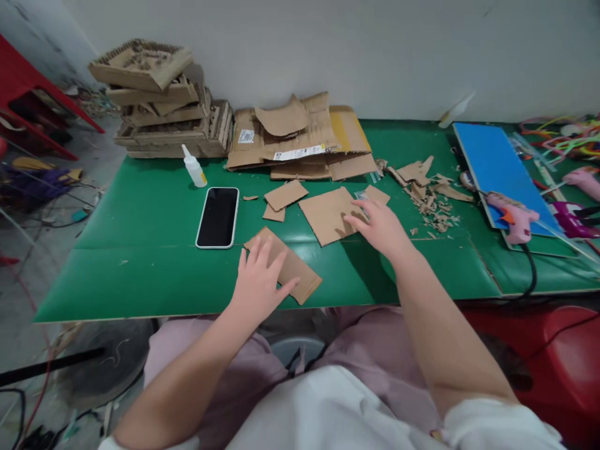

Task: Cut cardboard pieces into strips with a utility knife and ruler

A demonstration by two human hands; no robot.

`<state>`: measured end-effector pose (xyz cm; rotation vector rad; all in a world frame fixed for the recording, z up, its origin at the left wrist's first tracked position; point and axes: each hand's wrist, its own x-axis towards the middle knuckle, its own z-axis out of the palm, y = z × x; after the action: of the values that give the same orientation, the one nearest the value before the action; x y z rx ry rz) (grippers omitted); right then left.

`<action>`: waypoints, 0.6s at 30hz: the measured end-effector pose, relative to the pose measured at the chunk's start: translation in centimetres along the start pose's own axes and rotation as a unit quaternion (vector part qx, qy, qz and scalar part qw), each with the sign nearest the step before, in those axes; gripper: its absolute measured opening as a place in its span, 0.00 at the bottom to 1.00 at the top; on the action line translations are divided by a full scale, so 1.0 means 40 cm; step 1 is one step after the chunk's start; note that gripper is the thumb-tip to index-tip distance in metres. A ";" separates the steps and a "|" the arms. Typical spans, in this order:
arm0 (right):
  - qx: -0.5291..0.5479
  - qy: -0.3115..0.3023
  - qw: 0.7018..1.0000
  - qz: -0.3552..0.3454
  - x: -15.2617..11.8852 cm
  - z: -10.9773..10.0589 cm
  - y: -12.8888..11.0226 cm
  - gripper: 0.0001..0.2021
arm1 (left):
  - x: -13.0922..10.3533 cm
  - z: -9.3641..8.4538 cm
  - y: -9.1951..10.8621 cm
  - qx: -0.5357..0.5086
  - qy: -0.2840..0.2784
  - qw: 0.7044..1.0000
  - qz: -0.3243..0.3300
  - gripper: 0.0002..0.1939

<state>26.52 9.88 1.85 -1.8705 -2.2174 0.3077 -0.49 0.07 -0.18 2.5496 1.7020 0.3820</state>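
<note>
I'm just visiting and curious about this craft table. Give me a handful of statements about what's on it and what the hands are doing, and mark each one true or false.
1. The left hand lies flat on a cardboard strip near the table's front edge. True.
2. The right hand holds the pink glue gun. False: the glue gun lies untouched on the blue board; the right hand rests on a large cardboard piece.
3. A phone lies with its dark screen up on the green mat. True.
4. The small white glue bottle has tipped over. False: it stands upright near the stack of cardboard trays.
5. Cardboard scraps lie to the right of the right hand. True.
</note>
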 end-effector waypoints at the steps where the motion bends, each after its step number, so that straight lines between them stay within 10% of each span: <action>1: 0.000 -0.029 0.999 -0.021 0.038 -0.001 -0.008 0.29 | -0.003 0.002 0.005 0.000 -0.012 1.000 0.008 0.30; 7: -0.115 -0.303 0.938 -0.122 0.187 -0.029 -0.019 0.55 | -0.016 -0.002 0.008 -0.016 -0.075 0.995 0.062 0.35; 13: -0.221 -0.265 0.927 -0.147 0.220 -0.032 -0.062 0.56 | -0.019 -0.007 -0.004 -0.021 -0.089 0.993 0.073 0.35; 18: -0.164 -0.238 0.938 -0.190 0.226 -0.103 -0.093 0.26 | -0.027 -0.011 -0.002 -0.031 -0.095 0.992 0.079 0.36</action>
<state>22.80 18.23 7.23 -1.5702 -3.0634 0.3663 -1.05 -0.91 0.03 2.5889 1.4095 0.1885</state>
